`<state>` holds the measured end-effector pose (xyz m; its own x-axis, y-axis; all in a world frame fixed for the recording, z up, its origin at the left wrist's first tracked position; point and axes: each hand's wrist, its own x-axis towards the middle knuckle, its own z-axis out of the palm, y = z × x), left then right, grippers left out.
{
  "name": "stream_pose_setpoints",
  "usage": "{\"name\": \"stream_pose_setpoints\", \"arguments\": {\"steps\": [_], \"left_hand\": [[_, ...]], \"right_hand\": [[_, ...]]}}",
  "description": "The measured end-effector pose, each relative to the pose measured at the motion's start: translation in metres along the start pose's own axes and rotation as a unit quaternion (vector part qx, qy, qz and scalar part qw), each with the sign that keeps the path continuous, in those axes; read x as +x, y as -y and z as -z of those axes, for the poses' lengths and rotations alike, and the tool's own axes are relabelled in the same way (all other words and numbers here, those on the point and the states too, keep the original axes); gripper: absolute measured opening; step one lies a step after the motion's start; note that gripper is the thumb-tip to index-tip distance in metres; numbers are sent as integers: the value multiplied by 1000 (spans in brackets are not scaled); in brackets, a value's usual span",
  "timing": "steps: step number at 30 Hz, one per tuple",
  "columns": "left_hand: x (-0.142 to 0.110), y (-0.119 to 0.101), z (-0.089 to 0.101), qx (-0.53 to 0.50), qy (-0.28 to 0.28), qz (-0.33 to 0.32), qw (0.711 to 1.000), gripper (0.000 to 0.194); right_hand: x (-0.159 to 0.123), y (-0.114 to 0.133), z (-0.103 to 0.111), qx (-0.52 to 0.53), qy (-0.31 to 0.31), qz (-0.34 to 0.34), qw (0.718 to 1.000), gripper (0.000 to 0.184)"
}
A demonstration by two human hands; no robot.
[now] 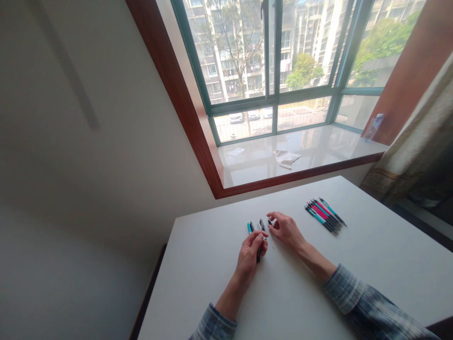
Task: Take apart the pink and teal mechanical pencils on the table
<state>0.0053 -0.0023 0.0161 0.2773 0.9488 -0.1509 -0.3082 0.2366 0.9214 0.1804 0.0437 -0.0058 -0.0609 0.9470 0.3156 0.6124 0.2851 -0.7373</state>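
Pen parts (262, 225) lie just beyond left hand (250, 254), which pinches a dark barrel (258, 256); right hand (286, 231) curled, grip unclear. Lined-up pens (324, 217) right of it look done; parts seemingly left.

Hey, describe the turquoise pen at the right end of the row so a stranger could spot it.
Find the white table below the window. To the right of the person's right hand, slanted pens lie side by side. The turquoise pen is the rightmost; another turquoise one closes the left end.
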Motion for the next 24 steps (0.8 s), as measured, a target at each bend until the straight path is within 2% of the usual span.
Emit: {"name": "stream_pose_setpoints", "arguments": {"steps": [6, 24], "left_hand": [[1, -1, -1, -1, -5, 2, 1000, 35], [0, -3, 0, 27, 3, -6, 1000, 34]], "right_hand": [[1, -3, -1, 2, -17, 8, 1000, 31], [1, -1, 0, 7, -14, -7, 1000, 26]]}}
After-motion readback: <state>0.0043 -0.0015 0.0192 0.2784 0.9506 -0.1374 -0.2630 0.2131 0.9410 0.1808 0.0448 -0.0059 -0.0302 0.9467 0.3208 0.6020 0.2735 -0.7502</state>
